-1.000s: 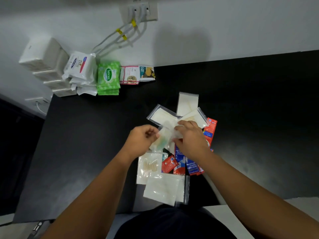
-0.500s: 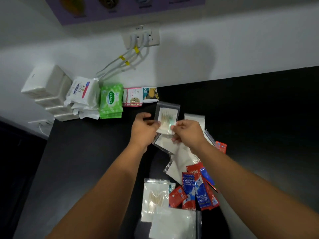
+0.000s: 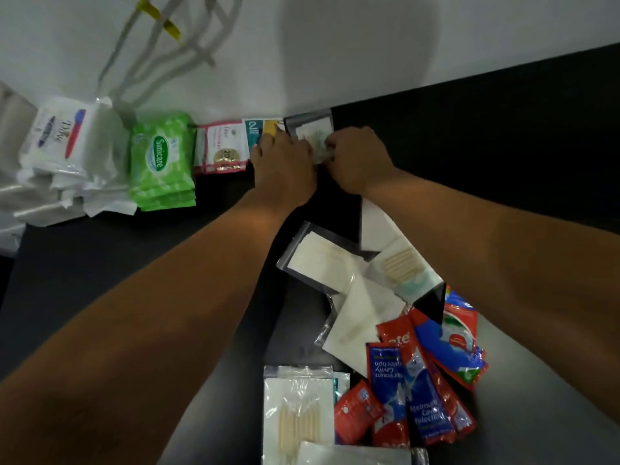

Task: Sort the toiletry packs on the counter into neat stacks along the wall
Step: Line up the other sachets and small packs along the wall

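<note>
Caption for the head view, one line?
Left hand and right hand hold a clear pouch at the wall, next to the sachets.

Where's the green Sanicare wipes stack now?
Head view, upper left: the stack of green Sanicare wipe packs sits by the wall, between white Dove packs and pink-bordered sachets.

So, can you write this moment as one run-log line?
step: placing | left hand: holds clear pack | right hand: holds clear pack | spot: by wall, right of sachets | loose pile: unsorted

Bright packs on a black counter (image 3: 100, 280)!
Patterned green wipes pack (image 3: 163, 159), white soap pack (image 3: 62, 135) with blue-red logo, red-and-blue toothpaste sachets (image 3: 419, 380); the clear pouch (image 3: 313, 125) shows, perhaps, pale green.
</note>
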Demonstrator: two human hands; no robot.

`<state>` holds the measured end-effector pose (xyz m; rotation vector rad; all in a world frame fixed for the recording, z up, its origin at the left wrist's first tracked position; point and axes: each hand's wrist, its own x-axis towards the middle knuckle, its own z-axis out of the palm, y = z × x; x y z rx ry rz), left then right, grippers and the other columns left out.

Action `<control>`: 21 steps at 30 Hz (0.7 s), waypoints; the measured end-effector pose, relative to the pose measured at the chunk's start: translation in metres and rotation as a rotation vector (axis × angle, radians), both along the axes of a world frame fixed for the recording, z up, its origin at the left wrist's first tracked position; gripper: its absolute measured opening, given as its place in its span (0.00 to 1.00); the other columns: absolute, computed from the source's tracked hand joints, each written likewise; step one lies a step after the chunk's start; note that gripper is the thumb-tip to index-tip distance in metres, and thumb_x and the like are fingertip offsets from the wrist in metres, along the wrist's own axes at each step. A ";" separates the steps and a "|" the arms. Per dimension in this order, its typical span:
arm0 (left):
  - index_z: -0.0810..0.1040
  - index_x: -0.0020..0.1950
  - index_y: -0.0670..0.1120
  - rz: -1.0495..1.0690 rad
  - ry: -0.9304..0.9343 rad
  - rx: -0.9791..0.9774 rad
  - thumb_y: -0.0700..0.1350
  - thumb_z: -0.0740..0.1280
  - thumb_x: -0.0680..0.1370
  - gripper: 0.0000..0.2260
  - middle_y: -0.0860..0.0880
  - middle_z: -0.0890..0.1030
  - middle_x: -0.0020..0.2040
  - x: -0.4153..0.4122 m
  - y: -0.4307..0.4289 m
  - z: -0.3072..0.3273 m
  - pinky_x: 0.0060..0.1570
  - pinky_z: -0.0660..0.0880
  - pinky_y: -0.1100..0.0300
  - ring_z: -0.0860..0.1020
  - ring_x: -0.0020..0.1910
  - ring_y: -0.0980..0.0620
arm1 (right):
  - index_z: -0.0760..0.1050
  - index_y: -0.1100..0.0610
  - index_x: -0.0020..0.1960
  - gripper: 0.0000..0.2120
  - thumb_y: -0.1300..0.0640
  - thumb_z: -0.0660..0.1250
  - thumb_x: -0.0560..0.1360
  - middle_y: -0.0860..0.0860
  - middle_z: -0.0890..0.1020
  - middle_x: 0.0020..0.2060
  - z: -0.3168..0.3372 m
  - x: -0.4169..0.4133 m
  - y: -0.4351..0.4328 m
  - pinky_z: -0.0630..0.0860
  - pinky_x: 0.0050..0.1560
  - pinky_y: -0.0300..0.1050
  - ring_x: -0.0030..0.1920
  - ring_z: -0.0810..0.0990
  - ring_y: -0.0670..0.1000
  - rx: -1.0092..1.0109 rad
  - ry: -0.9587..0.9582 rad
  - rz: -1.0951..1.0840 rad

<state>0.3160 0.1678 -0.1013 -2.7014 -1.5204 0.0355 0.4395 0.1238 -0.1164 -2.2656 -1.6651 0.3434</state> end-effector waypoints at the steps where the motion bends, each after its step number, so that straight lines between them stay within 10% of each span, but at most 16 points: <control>1: 0.77 0.65 0.48 -0.001 0.016 0.053 0.49 0.64 0.78 0.16 0.40 0.71 0.65 0.001 0.001 -0.005 0.63 0.64 0.43 0.67 0.65 0.37 | 0.75 0.55 0.46 0.02 0.58 0.65 0.75 0.57 0.79 0.52 -0.004 0.000 0.002 0.75 0.53 0.51 0.56 0.76 0.61 -0.023 -0.079 0.012; 10: 0.78 0.63 0.44 -0.088 -0.024 0.111 0.52 0.60 0.79 0.18 0.43 0.75 0.65 -0.002 0.012 -0.013 0.62 0.62 0.43 0.67 0.65 0.38 | 0.78 0.55 0.59 0.12 0.58 0.64 0.77 0.52 0.76 0.60 -0.010 0.007 0.004 0.69 0.51 0.49 0.62 0.70 0.59 0.030 -0.212 0.017; 21: 0.77 0.65 0.51 0.002 -0.412 -0.145 0.55 0.62 0.81 0.16 0.48 0.76 0.65 -0.004 -0.054 0.029 0.65 0.62 0.47 0.69 0.67 0.43 | 0.77 0.56 0.64 0.14 0.53 0.64 0.80 0.53 0.81 0.59 0.064 0.035 -0.070 0.72 0.59 0.44 0.59 0.79 0.53 0.020 0.130 0.024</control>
